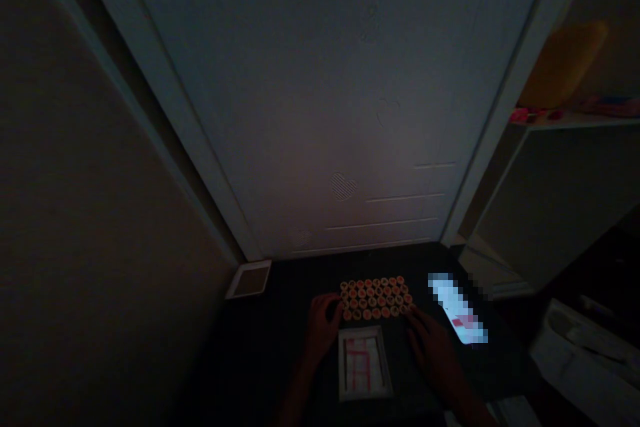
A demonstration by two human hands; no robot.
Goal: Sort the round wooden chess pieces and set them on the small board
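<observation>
Round, pale discs with red or dark marks, like Chinese chess pieces [372,293], lie in a tight block of rows on the dark table. My left hand [324,321] is at the block's left edge, fingers curved and thumb apart, fingertips against the end discs. At the lower right corner, my right hand [429,337] rests with its fingers stretched out and tips touching or very near the last discs. Neither hand appears to have lifted a disc. Between my wrists lies a shallow white-rimmed box [341,373], with a pale sheet with pink lines inside.
A lit phone-like screen [457,310], partly blurred out, lies right of the discs. Another white-rimmed tray or lid [250,279] sits at the table's far left corner. A white panel with embossed hearts [320,113] rises behind the dark table [260,347]. The room is dim.
</observation>
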